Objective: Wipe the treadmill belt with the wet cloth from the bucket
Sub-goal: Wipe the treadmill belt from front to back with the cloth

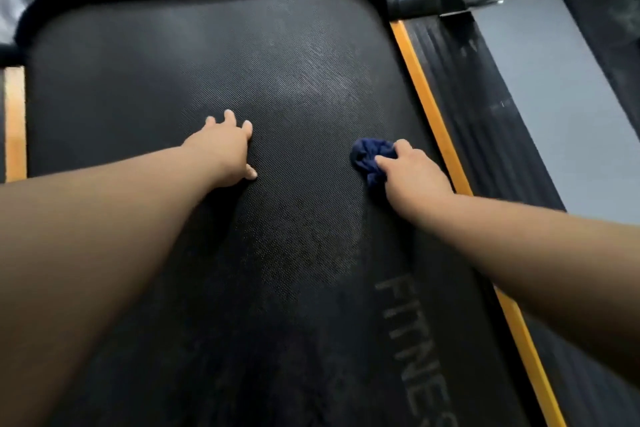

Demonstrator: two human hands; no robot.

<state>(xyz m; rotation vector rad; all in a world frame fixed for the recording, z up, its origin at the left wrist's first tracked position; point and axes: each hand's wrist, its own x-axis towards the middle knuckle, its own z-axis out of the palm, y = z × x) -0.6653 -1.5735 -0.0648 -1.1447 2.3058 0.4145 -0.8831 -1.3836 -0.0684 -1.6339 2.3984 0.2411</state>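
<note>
**Belt wipe in progress — right edge**

Right hand (pixel 414 173) grips the bunched navy cloth (pixel 370 158) on the treadmill belt (pixel 207 55), near the yellow strip (pixel 429 114). Left hand (pixel 225 146) lies flat, fingers spread, holding nothing. Advise overlapping strokes under steady pressure — dull smears remain mid-belt.

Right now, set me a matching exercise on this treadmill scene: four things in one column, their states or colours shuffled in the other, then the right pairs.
Column one
1. left hand
2. right hand
3. cloth
4. side strip

Column two
A. yellow, runs along the right of the belt
B. dark blue, bunched up
C. rests open on the belt, holds nothing
D. grips the cloth

Pairs: 1-C, 2-D, 3-B, 4-A.
</note>
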